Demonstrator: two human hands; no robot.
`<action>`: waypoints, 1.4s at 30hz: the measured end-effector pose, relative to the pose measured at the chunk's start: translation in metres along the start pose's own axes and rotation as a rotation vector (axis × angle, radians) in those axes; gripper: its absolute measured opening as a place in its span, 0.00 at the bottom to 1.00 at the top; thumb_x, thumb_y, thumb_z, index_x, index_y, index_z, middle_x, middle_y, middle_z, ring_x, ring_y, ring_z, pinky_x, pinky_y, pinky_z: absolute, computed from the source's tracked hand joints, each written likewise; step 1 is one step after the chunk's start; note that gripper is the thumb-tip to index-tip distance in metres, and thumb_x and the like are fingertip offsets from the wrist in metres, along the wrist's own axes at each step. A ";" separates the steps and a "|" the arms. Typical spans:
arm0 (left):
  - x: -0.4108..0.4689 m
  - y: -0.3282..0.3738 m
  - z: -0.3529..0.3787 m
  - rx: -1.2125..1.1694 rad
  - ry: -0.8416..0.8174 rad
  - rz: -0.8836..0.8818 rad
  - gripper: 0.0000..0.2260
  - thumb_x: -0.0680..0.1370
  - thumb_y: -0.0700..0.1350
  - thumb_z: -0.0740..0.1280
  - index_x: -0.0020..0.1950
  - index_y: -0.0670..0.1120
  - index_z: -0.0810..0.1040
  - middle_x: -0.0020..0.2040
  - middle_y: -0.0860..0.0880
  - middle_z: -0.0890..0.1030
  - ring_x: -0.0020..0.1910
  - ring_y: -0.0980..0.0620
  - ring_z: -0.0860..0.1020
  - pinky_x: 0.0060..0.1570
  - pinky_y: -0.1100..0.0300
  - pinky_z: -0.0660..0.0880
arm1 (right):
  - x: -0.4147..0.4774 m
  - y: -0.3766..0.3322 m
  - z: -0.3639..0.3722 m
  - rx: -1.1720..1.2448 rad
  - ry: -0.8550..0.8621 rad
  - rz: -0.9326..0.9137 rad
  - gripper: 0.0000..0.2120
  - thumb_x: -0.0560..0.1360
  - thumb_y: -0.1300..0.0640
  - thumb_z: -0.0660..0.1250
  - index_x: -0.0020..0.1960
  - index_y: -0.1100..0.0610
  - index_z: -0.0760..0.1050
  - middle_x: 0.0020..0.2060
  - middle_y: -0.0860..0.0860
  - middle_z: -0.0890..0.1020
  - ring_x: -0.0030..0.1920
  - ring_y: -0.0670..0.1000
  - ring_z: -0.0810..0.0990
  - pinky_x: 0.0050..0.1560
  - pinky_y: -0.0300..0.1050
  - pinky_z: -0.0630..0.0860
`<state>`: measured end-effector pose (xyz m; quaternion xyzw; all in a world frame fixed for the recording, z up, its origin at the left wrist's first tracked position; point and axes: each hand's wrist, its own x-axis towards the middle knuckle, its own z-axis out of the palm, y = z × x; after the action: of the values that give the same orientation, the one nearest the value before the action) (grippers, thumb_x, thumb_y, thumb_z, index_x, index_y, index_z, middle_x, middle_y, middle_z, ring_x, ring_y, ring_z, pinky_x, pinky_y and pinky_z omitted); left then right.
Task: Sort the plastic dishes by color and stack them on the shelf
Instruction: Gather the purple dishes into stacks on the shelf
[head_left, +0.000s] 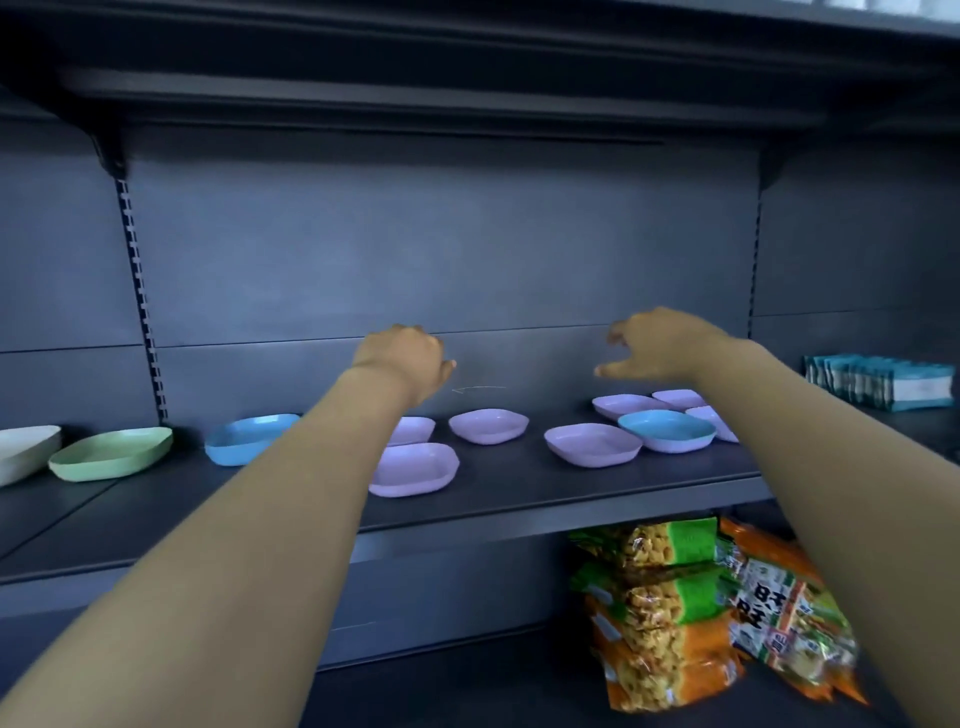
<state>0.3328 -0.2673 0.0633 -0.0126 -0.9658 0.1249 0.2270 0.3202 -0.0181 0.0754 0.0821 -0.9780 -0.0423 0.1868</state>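
Several lilac dishes lie on the dark shelf (519, 499): one at the front (415, 470), one behind it (488, 426), one to the right (592, 444), more at the back right (626, 404). A blue dish (667, 427) sits in a lilac one there. Further left are another blue dish (244, 439), a green dish (111, 453) and a white dish (23, 449). My left hand (402, 358) hovers above the lilac dishes with fingers curled, holding nothing. My right hand (657, 345) hangs over the right group, fingers loosely spread, empty.
A row of teal packets (878, 379) stands at the shelf's right end. Orange and green snack bags (701, 608) are piled on the lower shelf under my right arm. Another shelf board (415, 93) overhangs above. The slotted upright (140, 296) divides the bays at left.
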 end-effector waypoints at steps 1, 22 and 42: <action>0.003 0.012 0.002 0.000 -0.006 0.008 0.19 0.82 0.53 0.51 0.63 0.43 0.73 0.62 0.43 0.74 0.63 0.44 0.70 0.55 0.53 0.69 | 0.000 0.009 0.003 -0.008 0.000 0.013 0.24 0.75 0.41 0.61 0.63 0.55 0.73 0.60 0.52 0.78 0.58 0.56 0.76 0.58 0.51 0.74; 0.201 0.163 0.108 -0.172 -0.020 0.199 0.19 0.82 0.54 0.52 0.62 0.43 0.73 0.61 0.43 0.73 0.63 0.43 0.70 0.55 0.51 0.70 | 0.148 0.168 0.155 0.033 -0.192 0.194 0.20 0.73 0.45 0.63 0.58 0.57 0.74 0.53 0.53 0.81 0.53 0.56 0.77 0.54 0.48 0.75; 0.221 0.185 0.163 -0.233 -0.163 0.054 0.18 0.81 0.55 0.53 0.57 0.44 0.75 0.57 0.44 0.75 0.60 0.44 0.72 0.57 0.49 0.73 | 0.200 0.212 0.239 0.316 -0.287 0.141 0.11 0.73 0.57 0.67 0.52 0.62 0.79 0.41 0.56 0.77 0.42 0.54 0.72 0.38 0.40 0.69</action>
<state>0.0571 -0.1084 -0.0272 -0.0547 -0.9883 0.0186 0.1411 0.0171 0.1670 -0.0504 0.0350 -0.9924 0.1135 0.0331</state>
